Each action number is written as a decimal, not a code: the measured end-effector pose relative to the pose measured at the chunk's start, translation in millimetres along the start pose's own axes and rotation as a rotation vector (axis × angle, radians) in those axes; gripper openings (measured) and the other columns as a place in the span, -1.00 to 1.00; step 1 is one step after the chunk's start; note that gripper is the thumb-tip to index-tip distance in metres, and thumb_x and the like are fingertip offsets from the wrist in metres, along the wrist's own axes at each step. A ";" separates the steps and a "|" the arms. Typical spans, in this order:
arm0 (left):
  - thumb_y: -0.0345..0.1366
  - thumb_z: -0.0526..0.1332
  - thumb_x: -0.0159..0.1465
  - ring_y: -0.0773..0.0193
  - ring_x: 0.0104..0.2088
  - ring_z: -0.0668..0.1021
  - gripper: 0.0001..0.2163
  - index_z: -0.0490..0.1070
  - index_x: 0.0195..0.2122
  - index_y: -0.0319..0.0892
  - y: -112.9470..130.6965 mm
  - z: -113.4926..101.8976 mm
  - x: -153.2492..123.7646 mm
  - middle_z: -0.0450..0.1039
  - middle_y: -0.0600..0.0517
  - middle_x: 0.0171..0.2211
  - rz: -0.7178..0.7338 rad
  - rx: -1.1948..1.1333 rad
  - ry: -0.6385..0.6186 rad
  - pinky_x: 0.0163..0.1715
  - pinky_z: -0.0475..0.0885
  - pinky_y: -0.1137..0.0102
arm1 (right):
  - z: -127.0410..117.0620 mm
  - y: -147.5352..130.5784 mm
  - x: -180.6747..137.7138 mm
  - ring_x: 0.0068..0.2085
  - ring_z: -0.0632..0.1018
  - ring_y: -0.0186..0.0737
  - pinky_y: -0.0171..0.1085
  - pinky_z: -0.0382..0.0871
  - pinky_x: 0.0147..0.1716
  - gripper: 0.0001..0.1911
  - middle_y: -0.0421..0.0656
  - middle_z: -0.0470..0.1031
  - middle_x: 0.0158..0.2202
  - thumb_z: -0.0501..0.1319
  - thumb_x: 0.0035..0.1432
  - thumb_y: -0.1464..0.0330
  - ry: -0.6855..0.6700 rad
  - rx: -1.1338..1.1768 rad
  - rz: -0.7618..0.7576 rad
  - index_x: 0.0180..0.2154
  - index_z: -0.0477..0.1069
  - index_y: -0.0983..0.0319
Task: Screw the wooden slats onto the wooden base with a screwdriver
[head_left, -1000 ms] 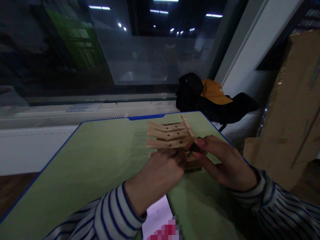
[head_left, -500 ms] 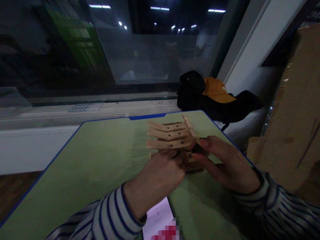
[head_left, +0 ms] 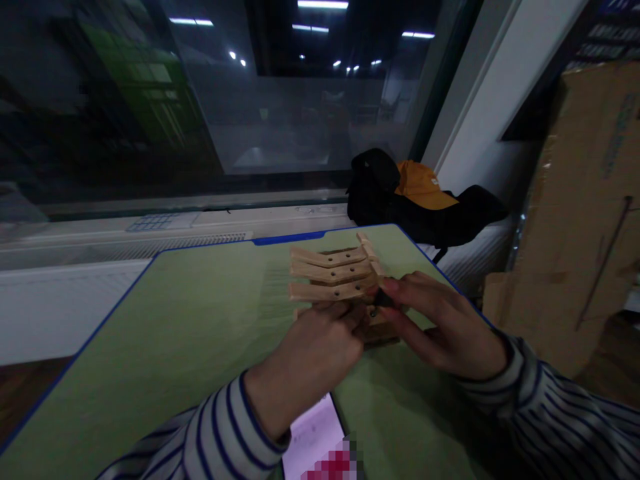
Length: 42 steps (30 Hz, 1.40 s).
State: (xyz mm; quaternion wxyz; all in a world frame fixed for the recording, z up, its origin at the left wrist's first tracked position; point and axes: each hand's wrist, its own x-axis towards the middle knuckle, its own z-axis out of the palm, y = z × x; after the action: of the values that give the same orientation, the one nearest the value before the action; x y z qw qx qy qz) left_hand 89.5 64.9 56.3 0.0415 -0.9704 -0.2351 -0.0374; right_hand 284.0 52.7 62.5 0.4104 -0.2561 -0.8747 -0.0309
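Note:
A wooden model of several slotted slats with holes (head_left: pixel 330 273) stands on the green mat (head_left: pixel 190 333) in front of me. My left hand (head_left: pixel 310 357) is curled round the model's lower left part, fingers closed on the wood. My right hand (head_left: pixel 440 327) pinches a small dark piece (head_left: pixel 384 299) against the model's right side, thumb and forefinger closed on it. Both of my sleeves are striped.
A lit phone (head_left: pixel 320 443) lies on the mat under my left wrist. A black bag with an orange cap (head_left: pixel 423 190) rests on the sill behind the mat. Cardboard boxes (head_left: pixel 575 220) stand at the right. A dark window fills the background.
Both hands keep their hold on the model and barely move; the view has shifted a little, so everything sits slightly further left in the picture.

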 end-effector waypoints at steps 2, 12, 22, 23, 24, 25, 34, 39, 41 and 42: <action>-0.46 0.14 0.31 0.13 0.10 0.46 -0.71 0.40 0.06 -0.26 0.3 -0.9 0.1 0.44 -0.16 0.06 0.000 -0.017 -0.010 0.09 0.41 0.19 | -0.5 0.1 0.0 -0.20 0.53 -0.27 -0.25 0.45 -0.29 -0.32 -0.10 0.52 -0.16 0.16 0.14 0.61 -0.010 0.003 0.006 0.24 0.06 0.15; -0.44 0.15 0.30 0.03 0.01 0.52 -0.75 0.45 -0.02 -0.35 2.2 5.8 -1.2 0.49 -0.18 0.00 0.001 0.036 0.044 -0.05 0.51 0.18 | 0.5 0.8 -3.4 -0.30 0.53 -0.24 -0.26 0.44 -0.35 -0.39 -0.13 0.50 -0.27 0.19 0.15 0.57 0.027 -0.049 0.054 0.21 0.10 0.20; -0.45 0.12 0.32 0.06 0.05 0.49 -0.72 0.40 0.04 -0.35 1.5 5.0 -0.9 0.47 -0.18 0.03 -0.016 0.021 0.009 0.01 0.47 0.18 | 2.2 3.5 -5.8 -0.33 0.49 -0.25 -0.25 0.41 -0.38 -0.34 -0.14 0.47 -0.27 0.23 0.10 0.59 0.023 -0.073 0.050 0.20 0.10 0.19; -0.45 0.12 0.32 0.06 0.05 0.49 -0.72 0.40 0.04 -0.33 1.6 4.3 -0.7 0.47 -0.17 0.03 -0.016 0.017 -0.002 0.01 0.46 0.18 | 1.7 2.9 -5.4 -0.34 0.48 -0.25 -0.24 0.41 -0.38 -0.33 -0.14 0.46 -0.28 0.23 0.10 0.59 0.021 -0.072 0.044 0.20 0.10 0.19; -0.45 0.12 0.32 0.07 0.06 0.49 -0.73 0.41 0.03 -0.31 1.9 3.6 -0.5 0.47 -0.16 0.03 -0.015 0.014 -0.009 0.02 0.46 0.18 | 1.2 2.1 -4.9 -0.33 0.48 -0.24 -0.24 0.41 -0.37 -0.33 -0.14 0.46 -0.27 0.22 0.10 0.59 0.019 -0.072 0.034 0.21 0.09 0.18; -0.44 0.14 0.31 0.07 0.05 0.49 -0.74 0.43 0.01 -0.29 2.3 3.0 -0.4 0.47 -0.15 0.02 -0.014 0.013 -0.010 0.02 0.45 0.17 | 0.7 1.2 -4.5 -0.31 0.48 -0.23 -0.22 0.42 -0.35 -0.32 -0.13 0.47 -0.26 0.22 0.10 0.60 0.016 -0.069 0.026 0.21 0.08 0.18; -0.45 0.11 0.32 0.01 -0.01 0.53 -0.71 0.40 0.05 -0.33 6.8 2.0 -1.9 0.48 -0.20 0.01 -0.084 0.036 0.028 -0.05 0.49 0.12 | 0.6 2.3 -3.6 -0.35 0.46 -0.26 -0.24 0.39 -0.39 -0.29 -0.16 0.46 -0.32 0.16 0.12 0.62 -0.027 -0.016 0.000 0.25 0.02 0.17; -0.47 0.08 0.32 0.00 0.05 0.49 -0.70 0.38 0.07 -0.34 5.0 1.1 -2.1 0.47 -0.21 0.03 -0.054 0.026 0.010 -0.01 0.47 0.11 | -0.3 2.9 -5.2 -0.30 0.51 -0.22 -0.21 0.44 -0.34 -0.28 -0.14 0.51 -0.26 0.17 0.13 0.59 -0.033 -0.047 0.040 0.26 0.01 0.12; -0.47 0.06 0.33 0.01 0.06 0.49 -0.70 0.39 0.06 -0.35 4.8 0.5 -2.0 0.47 -0.20 0.03 -0.050 0.023 0.001 0.00 0.47 0.10 | -0.6 2.1 -5.2 -0.29 0.52 -0.21 -0.20 0.45 -0.34 -0.26 -0.15 0.51 -0.27 0.17 0.13 0.60 -0.029 -0.054 0.046 0.27 -0.01 0.10; -0.47 0.05 0.34 0.01 0.06 0.49 -0.70 0.39 0.06 -0.34 4.8 0.3 -1.9 0.46 -0.20 0.04 -0.051 0.022 -0.002 0.00 0.46 0.10 | -0.5 1.7 -5.1 -0.30 0.52 -0.21 -0.21 0.45 -0.35 -0.25 -0.15 0.50 -0.28 0.17 0.13 0.60 -0.026 -0.059 0.048 0.28 -0.01 0.09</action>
State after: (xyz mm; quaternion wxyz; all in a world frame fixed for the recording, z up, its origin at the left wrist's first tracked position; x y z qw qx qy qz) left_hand 90.1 59.8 55.5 0.0508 -0.9637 -0.2600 -0.0348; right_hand 287.9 51.8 58.8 0.3920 -0.2895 -0.8721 -0.0434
